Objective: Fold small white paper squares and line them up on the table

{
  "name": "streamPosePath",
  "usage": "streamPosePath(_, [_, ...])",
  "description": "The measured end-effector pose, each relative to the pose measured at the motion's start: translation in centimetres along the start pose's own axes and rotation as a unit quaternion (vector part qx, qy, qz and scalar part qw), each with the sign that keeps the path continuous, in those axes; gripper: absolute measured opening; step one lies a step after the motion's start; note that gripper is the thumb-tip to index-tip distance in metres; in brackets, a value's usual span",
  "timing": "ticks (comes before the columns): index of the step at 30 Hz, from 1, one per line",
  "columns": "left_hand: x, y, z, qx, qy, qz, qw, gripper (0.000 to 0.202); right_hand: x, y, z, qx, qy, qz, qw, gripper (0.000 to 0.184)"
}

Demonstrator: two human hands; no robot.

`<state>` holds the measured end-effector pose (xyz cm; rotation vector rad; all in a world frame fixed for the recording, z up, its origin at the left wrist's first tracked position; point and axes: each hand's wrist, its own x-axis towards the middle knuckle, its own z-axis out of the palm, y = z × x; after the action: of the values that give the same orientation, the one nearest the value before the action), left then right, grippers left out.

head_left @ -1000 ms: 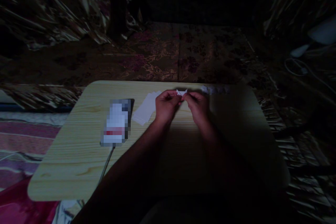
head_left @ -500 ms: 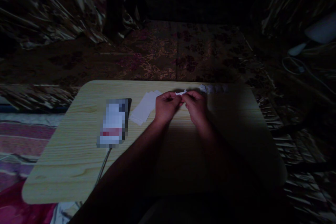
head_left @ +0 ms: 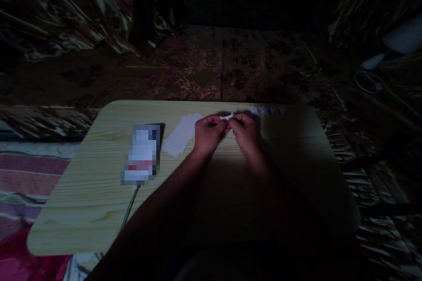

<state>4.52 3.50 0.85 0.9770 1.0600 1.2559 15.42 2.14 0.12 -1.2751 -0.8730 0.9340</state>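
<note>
Over the far part of the table, my left hand (head_left: 211, 131) and my right hand (head_left: 245, 131) meet and pinch a small folded piece of white paper (head_left: 227, 117) between their fingertips. Most of that paper is hidden behind the fingers. Left of my left hand lies a loose stack of white paper strips (head_left: 182, 135), slightly fanned. Beyond my right hand, several small folded paper pieces (head_left: 264, 110) sit in a row along the table's far edge; dim light blurs their shape.
A pale wood-grain table (head_left: 85, 175) with rounded corners carries everything. On its left lies a blurred-out phone (head_left: 141, 153) with a cable (head_left: 131, 206) running toward me. Patterned fabric (head_left: 198, 66) spreads beyond the far edge. At far right hangs a white object (head_left: 404, 37) with a cord.
Almost nothing differs. Both hands keep their pinch on the paper in the same place, with only a very slight shift of the left hand.
</note>
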Motion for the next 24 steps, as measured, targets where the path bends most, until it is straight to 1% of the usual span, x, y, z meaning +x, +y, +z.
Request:
streamPosePath(7, [-0.11, 0.12, 0.01, -0.008, -0.004, -0.006, 1.000, 0.012, 0.06, 0.08, -0.09, -0.017, -0.005, 0.013, 1.000, 0.014])
streamPosePath(14, [-0.09, 0.07, -0.08, -0.028, -0.014, -0.011, 0.999, 0.010, 0.01, 0.01, -0.01, -0.015, -0.007, 0.006, 1.000, 0.013])
streamPosePath(20, [-0.16, 0.21, -0.10, -0.015, -0.016, -0.003, 1.000, 0.014, 0.01, -0.32, 0.00, -0.006, -0.006, 0.007, 1.000, 0.014])
streamPosePath(24, [-0.08, 0.06, -0.12, -0.004, -0.015, 0.007, 1.000, 0.011, 0.08, -0.21, -0.14, -0.012, -0.017, 0.002, 1.000, 0.014])
